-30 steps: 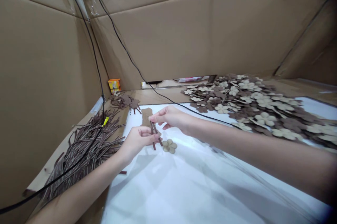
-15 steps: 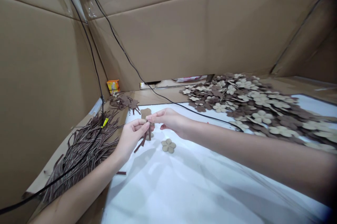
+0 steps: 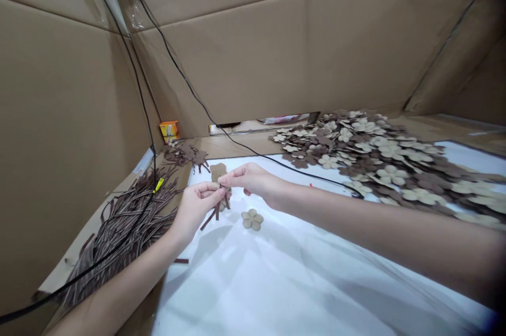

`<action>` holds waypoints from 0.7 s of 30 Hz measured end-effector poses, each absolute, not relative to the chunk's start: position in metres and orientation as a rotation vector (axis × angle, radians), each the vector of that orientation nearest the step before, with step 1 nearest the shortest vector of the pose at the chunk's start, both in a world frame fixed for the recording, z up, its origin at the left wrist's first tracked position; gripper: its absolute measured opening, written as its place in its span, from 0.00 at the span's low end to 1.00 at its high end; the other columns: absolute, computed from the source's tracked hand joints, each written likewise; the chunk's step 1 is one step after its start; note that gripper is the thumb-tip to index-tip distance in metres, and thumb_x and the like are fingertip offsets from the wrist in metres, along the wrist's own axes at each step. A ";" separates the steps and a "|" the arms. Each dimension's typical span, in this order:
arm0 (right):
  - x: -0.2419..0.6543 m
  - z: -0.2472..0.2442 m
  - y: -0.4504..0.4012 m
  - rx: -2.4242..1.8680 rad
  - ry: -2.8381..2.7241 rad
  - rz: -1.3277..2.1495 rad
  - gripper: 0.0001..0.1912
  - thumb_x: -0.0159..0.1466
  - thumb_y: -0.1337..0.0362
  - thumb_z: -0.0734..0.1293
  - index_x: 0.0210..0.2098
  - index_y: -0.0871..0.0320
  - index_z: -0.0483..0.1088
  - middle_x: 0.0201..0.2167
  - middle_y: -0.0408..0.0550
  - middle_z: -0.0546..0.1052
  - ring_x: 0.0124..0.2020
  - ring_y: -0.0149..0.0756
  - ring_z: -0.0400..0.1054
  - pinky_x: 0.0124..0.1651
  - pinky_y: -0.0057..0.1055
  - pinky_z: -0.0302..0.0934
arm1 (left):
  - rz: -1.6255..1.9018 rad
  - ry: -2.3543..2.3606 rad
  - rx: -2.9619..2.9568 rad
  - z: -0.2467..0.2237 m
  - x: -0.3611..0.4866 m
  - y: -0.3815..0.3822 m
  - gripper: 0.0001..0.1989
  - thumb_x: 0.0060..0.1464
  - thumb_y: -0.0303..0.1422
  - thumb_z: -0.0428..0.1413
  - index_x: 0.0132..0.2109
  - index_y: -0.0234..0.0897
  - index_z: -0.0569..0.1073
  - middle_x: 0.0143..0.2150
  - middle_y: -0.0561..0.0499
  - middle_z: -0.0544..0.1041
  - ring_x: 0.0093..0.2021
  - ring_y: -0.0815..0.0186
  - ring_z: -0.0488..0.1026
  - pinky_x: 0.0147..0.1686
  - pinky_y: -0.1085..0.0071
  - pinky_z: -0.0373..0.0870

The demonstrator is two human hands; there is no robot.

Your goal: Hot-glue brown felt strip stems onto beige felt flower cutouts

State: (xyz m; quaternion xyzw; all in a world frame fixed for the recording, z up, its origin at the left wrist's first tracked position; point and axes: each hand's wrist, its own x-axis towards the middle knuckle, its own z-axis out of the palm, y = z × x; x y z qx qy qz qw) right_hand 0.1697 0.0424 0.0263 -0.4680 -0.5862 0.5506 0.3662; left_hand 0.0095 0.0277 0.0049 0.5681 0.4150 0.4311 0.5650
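Strips of brown striped ribbon point(image 3: 216, 213) sit in my pinch as a small bundle, their lower ends fanning down and out above the white sheet point(image 3: 276, 278). Step in hand, as I judge it: gathering these strips at their upper ends, right at the tan cut-out point(image 3: 217, 170), which lies just beyond my fingertips.

Left hand point(image 3: 193, 208): wrist raised slightly, thumb and fingers closed on the strips from the near side. Right hand point(image 3: 249, 178): reaching across from the right, thumb and forefinger pinching the same bundle from the other side, remaining fingers loosely curled. The two hands touch at the pinch. Whether the cut-out is gripped too, I cannot tell; my fingers hide where it meets the strips.

The next move calls for a steady pinch, so the ends do not splay, then careful placing against the cut-out.

Around me: a tan felt flower point(image 3: 252, 219) lies just right of my hands on the sheet; a heap of tan and brown flowers point(image 3: 367, 151) spreads to the far right; a heap of striped strips point(image 3: 122, 225) lies to the left; brown cut-outs point(image 3: 185, 154) lie beyond that heap; a small yellow box point(image 3: 169, 130) stands at the back.
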 end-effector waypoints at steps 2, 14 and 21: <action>0.170 0.026 0.043 -1.196 -1.510 1.408 0.10 0.49 0.58 0.69 0.25 0.59 0.75 0.17 0.41 0.71 0.22 0.27 0.57 0.25 0.26 0.45 | 1.017 0.963 1.324 0.005 0.009 0.028 0.15 0.44 0.38 0.61 0.34 0.28 0.75 0.31 0.43 0.79 0.30 0.63 0.75 0.32 0.70 0.71; 0.165 0.027 0.042 -1.166 -1.491 1.349 0.10 0.48 0.59 0.71 0.24 0.61 0.75 0.17 0.41 0.72 0.21 0.27 0.61 0.24 0.26 0.49 | 1.033 0.822 1.182 0.004 0.009 0.027 0.17 0.47 0.41 0.59 0.37 0.29 0.75 0.34 0.41 0.79 0.35 0.59 0.77 0.39 0.66 0.71; 0.164 0.027 0.040 -1.131 -1.500 1.390 0.07 0.51 0.62 0.69 0.25 0.61 0.74 0.15 0.40 0.70 0.19 0.26 0.60 0.22 0.26 0.47 | 1.081 0.864 1.210 -0.002 0.011 0.028 0.14 0.45 0.39 0.62 0.32 0.29 0.74 0.28 0.46 0.78 0.30 0.64 0.76 0.36 0.69 0.71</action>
